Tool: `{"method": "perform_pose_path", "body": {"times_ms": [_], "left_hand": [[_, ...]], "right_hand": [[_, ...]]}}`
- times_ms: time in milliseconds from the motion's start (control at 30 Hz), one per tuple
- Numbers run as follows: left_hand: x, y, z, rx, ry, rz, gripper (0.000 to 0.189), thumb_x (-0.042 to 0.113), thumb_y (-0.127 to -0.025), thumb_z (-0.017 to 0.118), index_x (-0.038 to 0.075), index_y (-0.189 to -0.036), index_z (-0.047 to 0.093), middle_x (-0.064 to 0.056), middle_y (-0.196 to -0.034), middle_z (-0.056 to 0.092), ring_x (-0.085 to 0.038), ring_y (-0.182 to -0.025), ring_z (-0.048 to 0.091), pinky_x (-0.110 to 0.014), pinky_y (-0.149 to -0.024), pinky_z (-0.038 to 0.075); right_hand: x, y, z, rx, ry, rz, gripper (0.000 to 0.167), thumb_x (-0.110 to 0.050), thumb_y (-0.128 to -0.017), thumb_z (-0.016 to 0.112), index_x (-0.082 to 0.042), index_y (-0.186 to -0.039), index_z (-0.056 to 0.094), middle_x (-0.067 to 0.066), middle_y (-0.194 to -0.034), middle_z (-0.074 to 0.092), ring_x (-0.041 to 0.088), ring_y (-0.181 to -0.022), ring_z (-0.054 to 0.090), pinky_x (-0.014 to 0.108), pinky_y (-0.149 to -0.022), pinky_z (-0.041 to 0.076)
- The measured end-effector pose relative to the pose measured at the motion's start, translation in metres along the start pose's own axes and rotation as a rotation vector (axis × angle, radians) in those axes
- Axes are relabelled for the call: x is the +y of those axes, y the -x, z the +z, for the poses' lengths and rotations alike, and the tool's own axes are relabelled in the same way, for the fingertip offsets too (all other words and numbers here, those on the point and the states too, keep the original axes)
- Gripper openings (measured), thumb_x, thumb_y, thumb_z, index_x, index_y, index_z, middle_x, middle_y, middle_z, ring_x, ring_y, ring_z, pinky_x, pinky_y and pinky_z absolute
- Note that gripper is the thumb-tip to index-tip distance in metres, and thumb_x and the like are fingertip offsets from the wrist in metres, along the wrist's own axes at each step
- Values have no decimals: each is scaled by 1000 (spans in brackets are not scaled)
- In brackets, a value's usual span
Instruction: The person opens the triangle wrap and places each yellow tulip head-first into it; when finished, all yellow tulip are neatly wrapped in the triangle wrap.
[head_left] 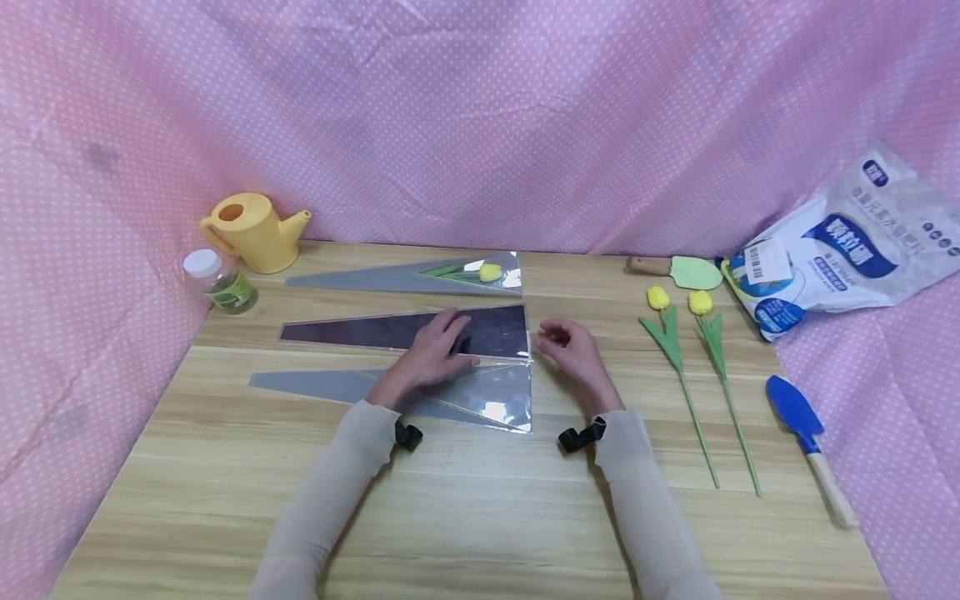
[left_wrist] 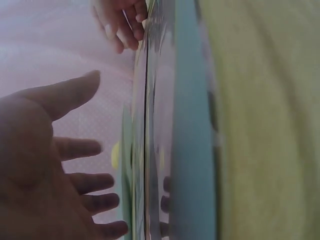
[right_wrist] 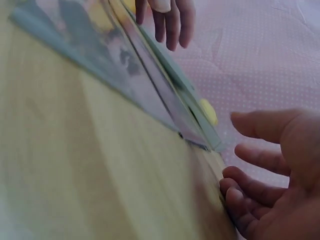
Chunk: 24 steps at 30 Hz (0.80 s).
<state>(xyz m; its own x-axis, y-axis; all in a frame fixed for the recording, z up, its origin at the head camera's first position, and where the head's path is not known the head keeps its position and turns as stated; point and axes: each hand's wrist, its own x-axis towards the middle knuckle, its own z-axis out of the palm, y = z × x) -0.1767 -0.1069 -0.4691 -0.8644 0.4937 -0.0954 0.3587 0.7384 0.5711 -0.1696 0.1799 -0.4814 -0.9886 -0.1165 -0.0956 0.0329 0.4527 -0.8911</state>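
Note:
A dark tapered flower sleeve (head_left: 352,332) lies flat in the middle of the table, its wide end to the right. Over it is my left hand (head_left: 435,348), fingers spread and straight; whether they touch the film I cannot tell. My right hand (head_left: 572,348) is just past the wide end with loosely bent fingers and nothing between them. Nearer to me lies a clear-and-grey sleeve (head_left: 465,396). Behind the dark one, another grey sleeve (head_left: 360,278) contains a yellow tulip (head_left: 490,272). In the right wrist view the right hand (right_wrist: 270,170) is apart from the sleeves.
Two more yellow tulips (head_left: 657,298) with green stems lie on the right. Beyond them are a green trowel (head_left: 696,272), a white printed bag (head_left: 847,250) and a blue trowel (head_left: 795,408). A yellow watering can (head_left: 262,237) and a lidded jar (head_left: 225,283) stand at back left.

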Motion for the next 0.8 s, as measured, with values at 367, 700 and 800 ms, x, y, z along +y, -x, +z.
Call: {"method": "perform_pose_path", "body": {"times_ms": [367,700,800], "left_hand": [[22,9,3,-169,-106,-15,76,46,-96,60,9,-156,32,-21,-168,11,-43,-156,7,-68,-121,12],[24,10,6,-229,-147,-30,76,48,-96,59,12,-157,32,-20,-168,11,-41,-157,6,-65,-123,11],[24,9,6,-244,-152,-36,75,47,-97,59,12,-157,32,-19,-169,10,-40,-157,5,-64,-124,11]], "right_hand": [[4,1,1,-23,210,-78,61,-23,-84,78,-5,-137,56,22,-158,35,43,-148,28,63,-122,14],[7,-4,3,-8,331,-79,68,-30,-79,82,-7,-138,55,21,-162,28,42,-151,21,67,-119,8],[6,-6,4,9,361,-77,68,-31,-78,83,-7,-136,56,21,-161,29,42,-151,21,66,-118,10]]}}
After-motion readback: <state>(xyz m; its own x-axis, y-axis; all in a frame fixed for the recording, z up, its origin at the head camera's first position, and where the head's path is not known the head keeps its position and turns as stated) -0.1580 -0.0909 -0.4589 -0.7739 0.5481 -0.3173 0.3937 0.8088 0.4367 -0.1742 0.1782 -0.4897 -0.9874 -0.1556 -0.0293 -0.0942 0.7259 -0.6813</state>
